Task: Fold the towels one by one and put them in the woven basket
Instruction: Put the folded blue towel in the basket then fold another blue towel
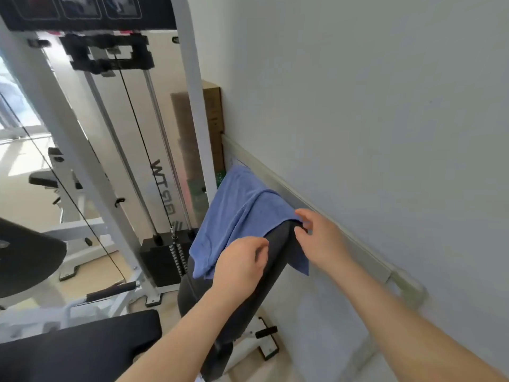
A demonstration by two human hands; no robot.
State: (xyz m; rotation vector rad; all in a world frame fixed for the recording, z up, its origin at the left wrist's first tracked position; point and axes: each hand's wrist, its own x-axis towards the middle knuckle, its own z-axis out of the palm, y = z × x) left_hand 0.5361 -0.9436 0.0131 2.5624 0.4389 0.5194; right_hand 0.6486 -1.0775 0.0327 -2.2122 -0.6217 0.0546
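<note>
Far left of your fingers sits a big black round plate (27,257), cut off by the edge. Next comes a white frame (194,92) with a thin cable (143,144). A stack of black weights (162,260) stands just left of your left fingers. A brown box (213,117) stands up past your fingertips, partly hidden by the frame.

The blue towel (237,213) hangs over the top of a black pad (275,259), right at your fingertips. Your left hand (242,264) is at the towel's near edge with its fingers curled. You cannot tell if they hold cloth, because the hand hides it. The pad runs between your two hands.

Your right hand (321,239) pinches the towel's edge, thumb on top and fingers under. A bit of towel hangs below your right fingers. Right of them a pale rail (292,197) runs along the wall (385,106). Everything looks a little blurry.
</note>
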